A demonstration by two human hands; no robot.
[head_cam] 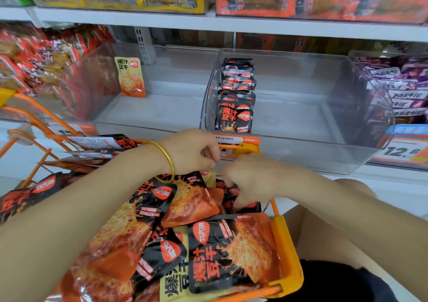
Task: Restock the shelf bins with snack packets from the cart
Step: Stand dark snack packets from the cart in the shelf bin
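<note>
An orange cart (287,253) below me is heaped with black snack packets (222,253) and orange-yellow ones (192,200). My left hand (190,150), with a gold bangle on the wrist, curls its fingers down onto the top edge of an orange-yellow packet at the cart's far end. My right hand (246,178) is beside it, fingers and thumb curled round a black packet (231,197) in the pile. On the shelf, a clear bin (301,144) holds one row of black packets (236,98) along its left wall. The clear bin to its left (139,116) has a single yellow packet (130,77) standing upright.
Full bins flank these two: red packets (41,58) on the left, purple ones (398,86) on the right. The upper shelf (231,24) carries yellow and orange boxes. Price tags (404,150) line the shelf edge. A cardboard box (308,232) sits right of the cart.
</note>
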